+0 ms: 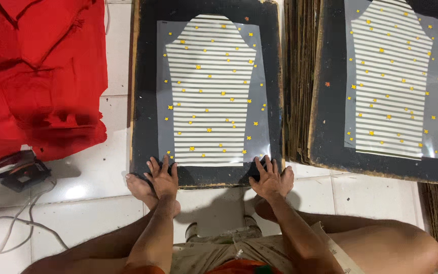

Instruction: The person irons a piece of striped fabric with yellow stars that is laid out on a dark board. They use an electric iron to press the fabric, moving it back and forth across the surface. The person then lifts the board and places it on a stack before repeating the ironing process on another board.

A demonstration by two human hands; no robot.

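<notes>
A dark board (145, 76) lies on the white tiled floor before me. On it rests a clear film sheet (211, 91) printed with white stripes and small yellow stars in a sleeve shape. My left hand (162, 177) presses flat on the sheet's near left corner, fingers spread. My right hand (268, 178) presses flat at the near right corner, also spread. Neither hand holds anything. My bare feet and knees show just below the board's near edge.
A second dark board (330, 101) with a similar striped star film (394, 81) lies to the right. Stacked boards (297, 76) stand between them. A heap of red fabric (36, 76) fills the upper left. A small black device (24, 175) with a white cord (11, 226) sits at left.
</notes>
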